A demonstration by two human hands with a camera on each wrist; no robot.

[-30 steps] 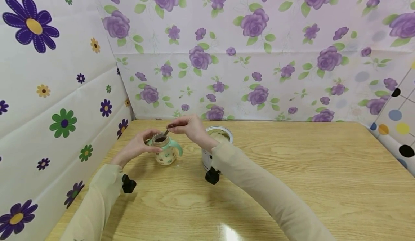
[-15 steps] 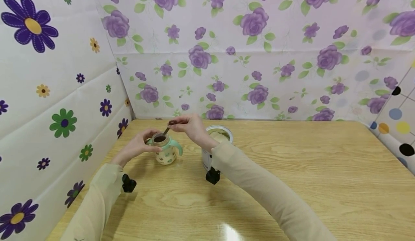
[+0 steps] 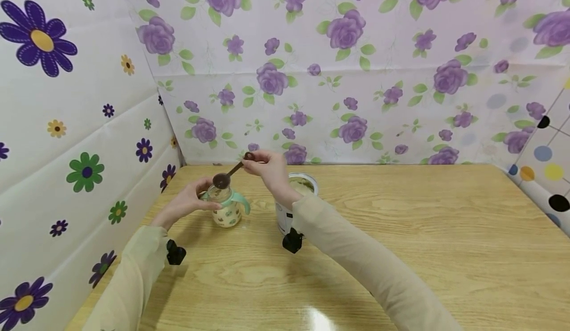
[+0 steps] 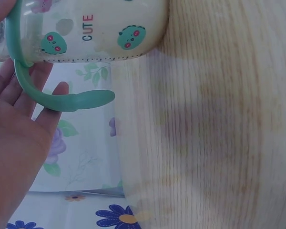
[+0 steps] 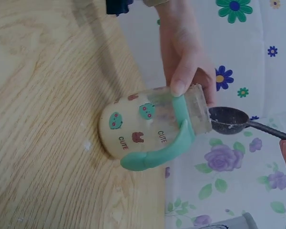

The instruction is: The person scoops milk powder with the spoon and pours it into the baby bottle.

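Observation:
A clear baby bottle (image 3: 227,216) with mint-green handles stands uncapped on the table, pale contents inside. My left hand (image 3: 189,200) holds it around the collar, thumb on the near side; in the left wrist view, a finger touches one green handle (image 4: 66,102). My right hand (image 3: 271,172) pinches the handle end of a dark brown measuring scoop (image 3: 221,180). The scoop's bowl is just above the bottle's mouth, and the right wrist view shows traces of pale powder in the bowl (image 5: 229,119).
Right of the bottle stands a white can (image 3: 283,216) of pale powder, partly hidden by my right forearm. Small white specks (image 5: 87,144) lie on the wooden table (image 3: 401,222) near the bottle. Flowered sheets (image 3: 356,73) close off the back and left sides.
The scoop has risen from the bottle's mouth, its bowl now visible above the rim. My right hand has shifted slightly up and right. My left hand keeps its hold on the bottle.

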